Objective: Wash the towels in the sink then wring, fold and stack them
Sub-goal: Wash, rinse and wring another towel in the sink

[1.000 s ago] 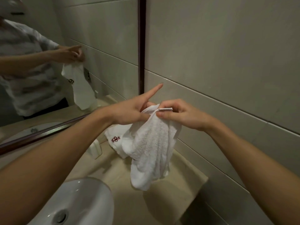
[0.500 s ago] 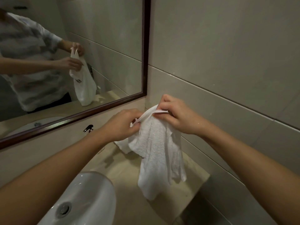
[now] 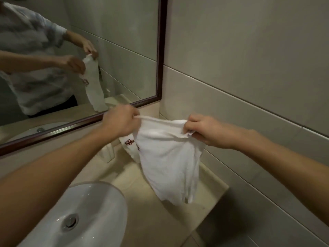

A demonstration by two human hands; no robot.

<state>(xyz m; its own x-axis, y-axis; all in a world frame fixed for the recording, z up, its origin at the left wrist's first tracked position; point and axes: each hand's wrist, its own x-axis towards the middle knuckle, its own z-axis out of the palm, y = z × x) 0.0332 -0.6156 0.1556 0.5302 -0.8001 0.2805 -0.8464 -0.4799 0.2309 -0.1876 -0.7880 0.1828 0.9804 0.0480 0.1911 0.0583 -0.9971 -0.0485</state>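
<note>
Towel stretched between two hands above the tabletop.
Mirror [image 3: 106, 50] fills the upper left; sink [image 3: 99, 207] sits lower left in the beige tabletop [image 3: 146, 202]. White towel [image 3: 169, 163] hangs mid-frame, its top edge pinched by the left hand [image 3: 121, 123] and right hand [image 3: 201, 131]. A folded towel [image 3: 129, 145] lies behind it.

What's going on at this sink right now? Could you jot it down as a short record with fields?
left hand: pinches the held towel's top edge
right hand: grips the same edge
held towel: white, spread between the hands, hanging above the counter
second towel: white with red emblem, lying behind it on the counter
sink: white basin, lower left
mirror: dark frame, shows the person
</note>
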